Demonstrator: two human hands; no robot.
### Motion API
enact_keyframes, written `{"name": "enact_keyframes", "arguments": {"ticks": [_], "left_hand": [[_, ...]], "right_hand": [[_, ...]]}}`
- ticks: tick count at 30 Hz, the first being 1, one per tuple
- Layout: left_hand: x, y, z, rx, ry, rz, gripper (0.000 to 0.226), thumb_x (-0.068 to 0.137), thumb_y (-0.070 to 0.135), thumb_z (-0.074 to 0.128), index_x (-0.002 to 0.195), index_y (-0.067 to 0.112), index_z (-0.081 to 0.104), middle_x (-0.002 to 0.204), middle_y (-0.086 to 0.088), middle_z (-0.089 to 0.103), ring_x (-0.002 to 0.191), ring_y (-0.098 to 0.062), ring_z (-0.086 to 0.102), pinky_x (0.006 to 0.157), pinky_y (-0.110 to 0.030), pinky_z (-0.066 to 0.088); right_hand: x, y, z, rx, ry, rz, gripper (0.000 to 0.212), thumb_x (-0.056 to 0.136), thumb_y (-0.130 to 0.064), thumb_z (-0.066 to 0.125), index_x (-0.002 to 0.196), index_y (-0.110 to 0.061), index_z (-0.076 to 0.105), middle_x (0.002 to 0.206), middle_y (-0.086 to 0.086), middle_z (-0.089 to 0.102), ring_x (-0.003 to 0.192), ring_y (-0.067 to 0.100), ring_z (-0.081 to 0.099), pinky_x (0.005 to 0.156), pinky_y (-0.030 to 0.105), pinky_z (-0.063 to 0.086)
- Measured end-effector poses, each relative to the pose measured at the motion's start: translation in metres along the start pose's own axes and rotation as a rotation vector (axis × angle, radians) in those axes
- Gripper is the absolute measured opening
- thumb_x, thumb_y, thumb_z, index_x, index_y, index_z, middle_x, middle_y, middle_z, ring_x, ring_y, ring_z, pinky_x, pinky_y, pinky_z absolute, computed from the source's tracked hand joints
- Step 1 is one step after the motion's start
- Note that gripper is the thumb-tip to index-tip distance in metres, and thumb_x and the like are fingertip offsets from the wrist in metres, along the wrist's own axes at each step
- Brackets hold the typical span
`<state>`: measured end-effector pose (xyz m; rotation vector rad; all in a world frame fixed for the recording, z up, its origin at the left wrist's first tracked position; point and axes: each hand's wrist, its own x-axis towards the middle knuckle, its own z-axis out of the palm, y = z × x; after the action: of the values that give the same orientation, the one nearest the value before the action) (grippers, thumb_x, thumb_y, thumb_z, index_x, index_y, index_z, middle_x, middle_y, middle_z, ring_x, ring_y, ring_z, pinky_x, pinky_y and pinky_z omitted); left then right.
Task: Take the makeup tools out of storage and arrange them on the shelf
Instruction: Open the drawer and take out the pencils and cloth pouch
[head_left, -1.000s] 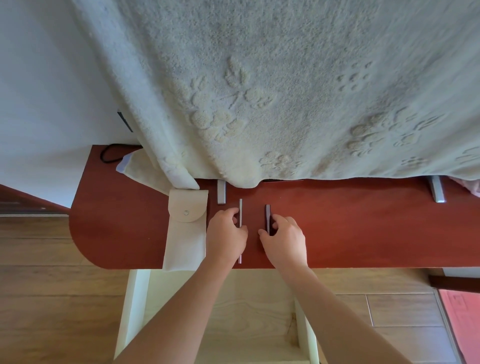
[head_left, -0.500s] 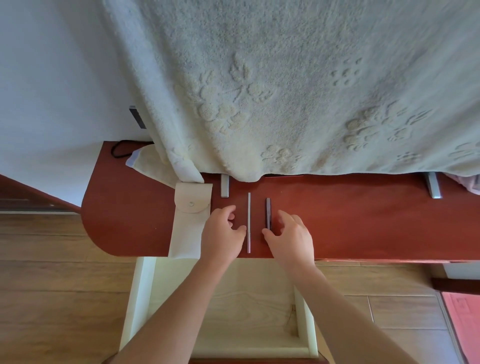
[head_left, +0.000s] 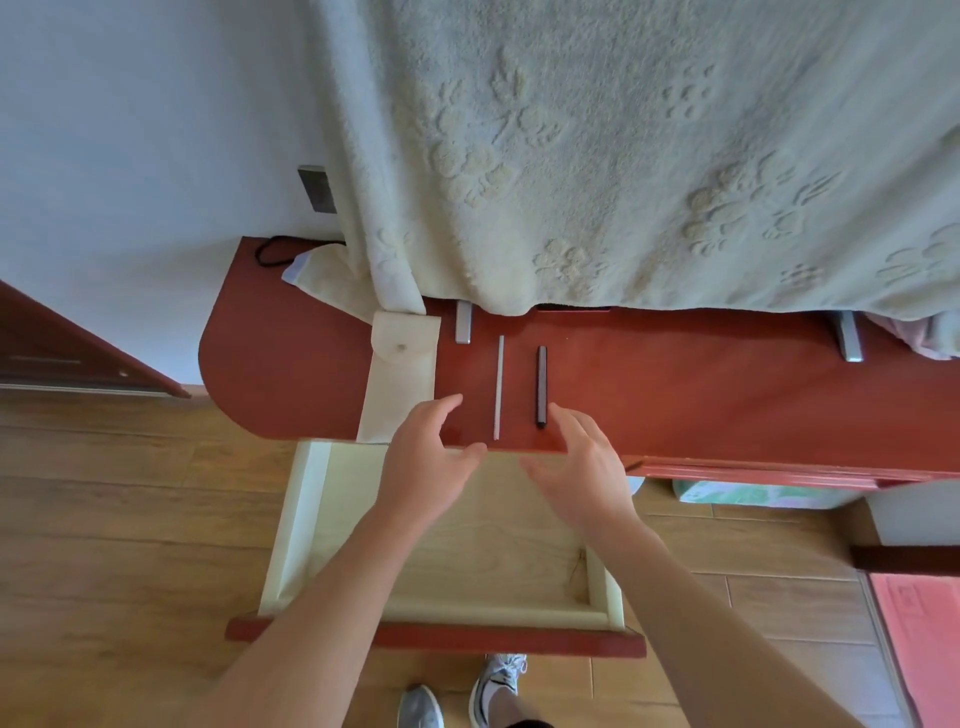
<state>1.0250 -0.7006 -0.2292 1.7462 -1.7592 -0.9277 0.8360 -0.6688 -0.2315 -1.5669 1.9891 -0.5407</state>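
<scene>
Thin white stick (head_left: 499, 387) and dark slim stick (head_left: 542, 386), parallel on red wooden shelf (head_left: 675, 395), long axes pointing away from its front edge; left hand (head_left: 426, 462) and right hand (head_left: 584, 467) spread, empty, just short.

The red shelf (head_left: 675, 395) carries a cream pouch (head_left: 402, 379), a white stick (head_left: 499, 387) and a dark stick (head_left: 542, 384).
</scene>
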Motion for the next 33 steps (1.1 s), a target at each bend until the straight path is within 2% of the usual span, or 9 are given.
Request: {"name": "enact_keyframes", "arguments": {"ticks": [3, 8, 15, 25, 29, 33], "left_hand": [[-0.024, -0.013, -0.007, -0.001, -0.034, 0.043, 0.068, 0.082, 0.034, 0.078, 0.143, 0.027, 0.047, 0.141, 0.012, 0.051, 0.129, -0.006, 0.047, 0.108, -0.024, 0.037], [-0.067, -0.046, -0.024, 0.066, -0.173, 0.107, 0.081, 0.081, 0.048, 0.076, 0.149, 0.033, 0.036, 0.150, 0.016, 0.041, 0.139, -0.005, 0.035, 0.113, -0.025, 0.027], [-0.127, -0.093, -0.042, 0.192, -0.261, 0.084, 0.085, 0.079, 0.056, 0.074, 0.150, 0.038, 0.031, 0.150, 0.013, 0.042, 0.139, -0.011, 0.037, 0.114, -0.035, 0.035], [-0.167, -0.124, -0.039, 0.258, -0.263, 0.033, 0.064, 0.081, 0.051, 0.074, 0.136, 0.027, 0.054, 0.131, 0.010, 0.057, 0.123, -0.012, 0.050, 0.106, -0.034, 0.043], [-0.173, -0.130, -0.035, 0.317, -0.223, 0.090, 0.045, 0.082, 0.045, 0.075, 0.121, 0.025, 0.066, 0.120, 0.011, 0.063, 0.114, -0.011, 0.054, 0.102, -0.030, 0.042], [-0.175, -0.133, -0.032, 0.337, -0.185, 0.110, 0.034, 0.082, 0.039, 0.077, 0.113, 0.026, 0.070, 0.114, 0.011, 0.064, 0.110, -0.013, 0.055, 0.099, -0.032, 0.044]], "right_hand": [[-0.027, -0.002, 0.007, -0.035, -0.039, -0.023, 0.075, 0.084, -0.044, 0.069, 0.148, -0.023, 0.036, 0.148, -0.011, 0.039, 0.135, 0.011, 0.039, 0.108, 0.034, 0.040], [-0.082, 0.000, 0.026, -0.057, -0.095, -0.031, 0.075, 0.084, -0.046, 0.069, 0.147, -0.021, 0.037, 0.146, -0.009, 0.041, 0.135, 0.013, 0.039, 0.108, 0.029, 0.037], [-0.153, 0.006, 0.053, -0.066, -0.145, -0.031, 0.069, 0.085, -0.043, 0.068, 0.146, -0.024, 0.041, 0.144, -0.013, 0.042, 0.132, 0.010, 0.041, 0.104, 0.024, 0.036], [-0.189, 0.018, 0.081, -0.071, -0.142, 0.023, 0.062, 0.086, -0.040, 0.067, 0.142, -0.024, 0.045, 0.138, -0.012, 0.048, 0.128, 0.009, 0.044, 0.102, 0.024, 0.038], [-0.191, 0.019, 0.086, -0.081, -0.113, 0.018, 0.059, 0.087, -0.038, 0.067, 0.140, -0.021, 0.049, 0.134, -0.011, 0.050, 0.126, 0.009, 0.044, 0.101, 0.024, 0.038], [-0.192, 0.021, 0.090, -0.099, -0.087, 0.005, 0.051, 0.085, -0.036, 0.068, 0.132, -0.019, 0.058, 0.123, -0.012, 0.055, 0.116, 0.007, 0.047, 0.093, 0.020, 0.039]]}}
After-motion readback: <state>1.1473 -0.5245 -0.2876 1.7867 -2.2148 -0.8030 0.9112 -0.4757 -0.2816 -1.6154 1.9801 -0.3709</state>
